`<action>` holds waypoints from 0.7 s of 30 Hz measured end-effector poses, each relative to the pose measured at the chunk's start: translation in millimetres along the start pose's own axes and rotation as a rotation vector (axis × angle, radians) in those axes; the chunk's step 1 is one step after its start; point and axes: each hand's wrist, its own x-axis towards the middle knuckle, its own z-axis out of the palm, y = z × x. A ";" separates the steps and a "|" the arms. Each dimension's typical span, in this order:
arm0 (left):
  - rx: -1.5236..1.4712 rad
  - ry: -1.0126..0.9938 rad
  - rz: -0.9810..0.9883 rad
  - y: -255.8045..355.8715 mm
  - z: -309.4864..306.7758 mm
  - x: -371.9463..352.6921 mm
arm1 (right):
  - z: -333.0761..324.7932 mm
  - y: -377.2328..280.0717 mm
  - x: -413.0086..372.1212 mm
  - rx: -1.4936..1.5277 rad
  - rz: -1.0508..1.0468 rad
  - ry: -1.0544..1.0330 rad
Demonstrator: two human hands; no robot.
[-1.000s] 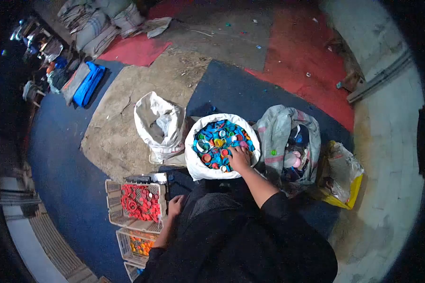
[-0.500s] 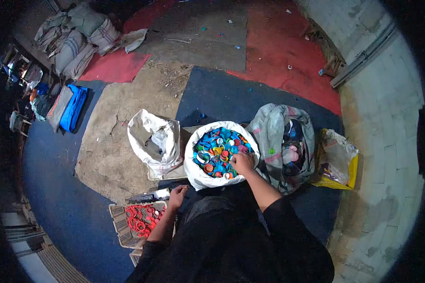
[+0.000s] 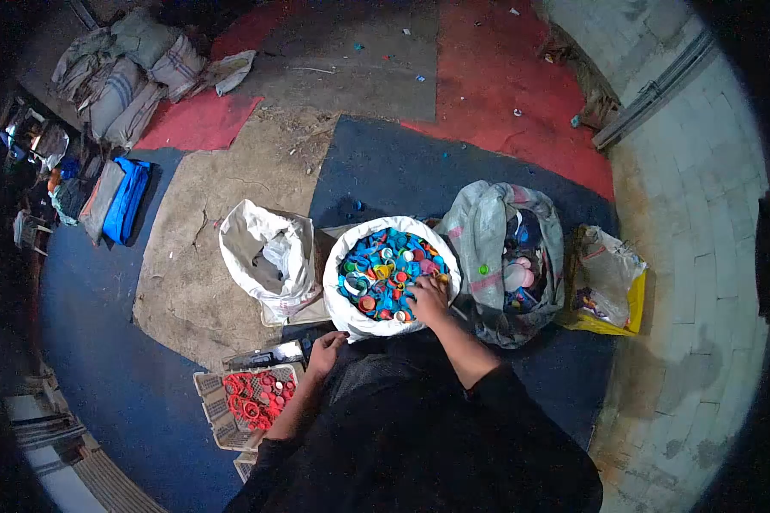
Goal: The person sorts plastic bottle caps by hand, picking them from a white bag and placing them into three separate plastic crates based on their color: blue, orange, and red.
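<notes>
A white sack (image 3: pixel 335 295) with a rolled rim is full of plastic caps (image 3: pixel 388 274), mostly blue, some red, green, yellow and white. My right hand (image 3: pixel 428 299) reaches over its right side, fingers spread on the caps. My left hand (image 3: pixel 325 352) is closed near the sack's lower left edge; whatever its fingers hold, if anything, is too small to name. Below and left of it lies a tan crate (image 3: pixel 215 415) with red caps and rings (image 3: pixel 252 402).
Left of the caps stands an open white sack (image 3: pixel 239 256). To the right are a grey-green sack (image 3: pixel 479 248) and a yellow-edged bag (image 3: pixel 631 299), near a block wall (image 3: pixel 701 256). Stacked sacks (image 3: pixel 115 94) and a blue folded bundle (image 3: pixel 127 201) lie upper left.
My right hand has moved slightly down and its fingers have spread on the caps. The whole view has shifted a little. A pale pink item now shows more in the grey-green sack.
</notes>
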 end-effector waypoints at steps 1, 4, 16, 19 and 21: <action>0.008 0.012 0.015 2.0 3.1 -1.0 | 4.3 4.2 1.4 0.008 -0.041 -0.011; -0.018 0.040 0.012 11.0 11.1 -4.2 | -3.5 -3.0 6.4 0.102 -0.105 -0.049; -0.227 0.014 0.084 49.2 58.2 18.7 | -43.6 25.1 12.1 1.772 0.628 -0.243; -0.457 -0.018 0.019 75.8 71.1 19.8 | -53.6 24.7 16.5 1.652 0.460 -0.226; -0.623 -0.132 -0.032 74.2 72.2 30.4 | -70.6 14.9 19.7 1.283 0.282 -0.165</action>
